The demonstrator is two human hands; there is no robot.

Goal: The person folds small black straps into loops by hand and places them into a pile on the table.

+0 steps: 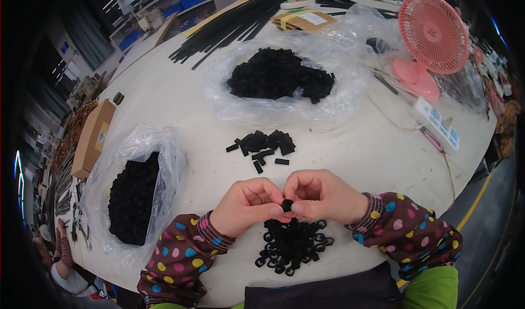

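Between my two hands, close above the table, is a small black piece (287, 204) that looks like a short strip bent into a loop. My left hand (246, 200) pinches it from one side with thumb and fingertips. My right hand (327, 197) grips its other side, the thumb pressed on it. Just below my hands lies a heap of small black loops (295, 243), partly covered by my fingers. Beyond my hands is a small loose pile of short flat black strips (268, 143).
An open clear plastic bag (219, 104) of black strips lies ahead, another (169, 183) of small black pieces at left. Around them are a cardboard box (93, 136), long black strips (229, 27), a pink fan (435, 33), a white power strip (436, 124) and its cord.
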